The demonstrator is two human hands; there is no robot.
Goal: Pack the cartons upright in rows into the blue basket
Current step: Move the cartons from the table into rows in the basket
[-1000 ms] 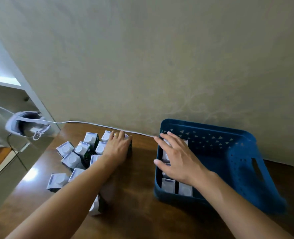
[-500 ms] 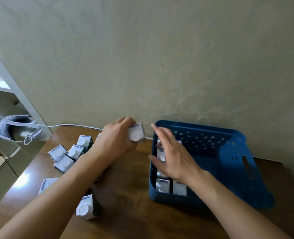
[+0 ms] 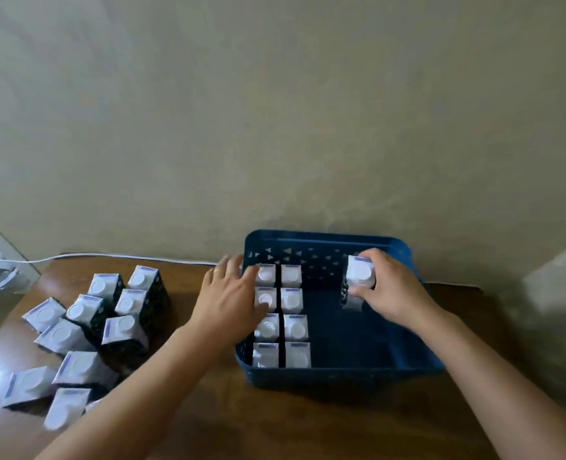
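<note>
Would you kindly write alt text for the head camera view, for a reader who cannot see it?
A person's right hand holds a white-topped carton over the far right of a blue basket on a wooden table. The left hand rests on eight upright cartons packed in two rows at the basket's left. More loose cartons stand on the table to the left.
</note>
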